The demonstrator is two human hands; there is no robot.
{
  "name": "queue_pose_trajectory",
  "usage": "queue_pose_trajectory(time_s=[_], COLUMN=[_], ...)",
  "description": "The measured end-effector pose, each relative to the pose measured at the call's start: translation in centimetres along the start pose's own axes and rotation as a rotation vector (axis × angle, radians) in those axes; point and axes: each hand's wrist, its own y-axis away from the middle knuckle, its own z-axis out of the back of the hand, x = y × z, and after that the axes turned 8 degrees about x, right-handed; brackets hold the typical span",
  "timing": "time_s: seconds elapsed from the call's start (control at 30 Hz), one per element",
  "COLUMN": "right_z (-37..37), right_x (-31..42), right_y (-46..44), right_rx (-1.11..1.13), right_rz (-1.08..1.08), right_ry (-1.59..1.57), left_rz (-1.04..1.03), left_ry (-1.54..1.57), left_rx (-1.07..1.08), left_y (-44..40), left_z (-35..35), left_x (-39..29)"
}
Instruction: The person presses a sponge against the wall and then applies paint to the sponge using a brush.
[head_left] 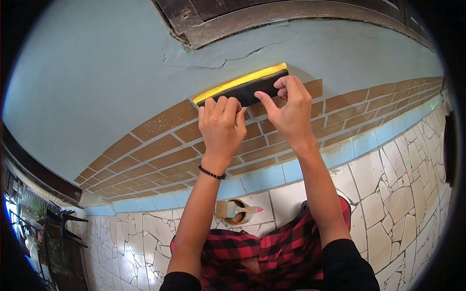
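Observation:
A long flat black strip with a yellow edge [242, 83] lies tilted against the wall, its right end higher than its left. It sits along the top of the painted brown brick pattern [167, 119]. My left hand [221, 126], with a black bead bracelet at the wrist, has its fingers curled over the strip's lower left part. Near the right end, my right hand [291, 109] grips the strip between thumb and bent fingers. Below my hands, a paintbrush [232, 209] rests across a small round pot [238, 219] with brown inside.
The grey-blue wall [107, 63] has a crack above the strip, under a dark wooden frame [281, 14]. Light blue tiles [262, 179] run along the wall's foot. Pale broken-tile flooring [388, 208] spreads around my checkered-clothed legs. Dark furniture [68, 223] stands at far left.

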Motion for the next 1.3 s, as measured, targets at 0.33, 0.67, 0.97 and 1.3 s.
queue_pose_trajectory(time_s=[0.33,0.67,0.97,1.3], right_z=[-0.8,0.3,0.0,-1.0], right_x=[-0.2,1.6,1.3,0.7], right_y=[-0.4,1.5,1.4,-0.8], right_rx=[0.032,0.098,0.092,0.035], right_rz=[-0.068,-0.018,-0.053,-0.088], right_ry=[-0.003,-0.020,-0.105,-0.009], left_rz=[0.045,0.222,0.177,0.305], left_ry=[-0.022,0.172,0.336,0.408], left_rx=[0.015,0.142,0.089,0.228], left_y=[-0.9,-2.4,-1.2,-3.5], left_z=[-0.2,2.1,0.1,0.3], left_x=[0.1,-0.3,0.7,2.1])
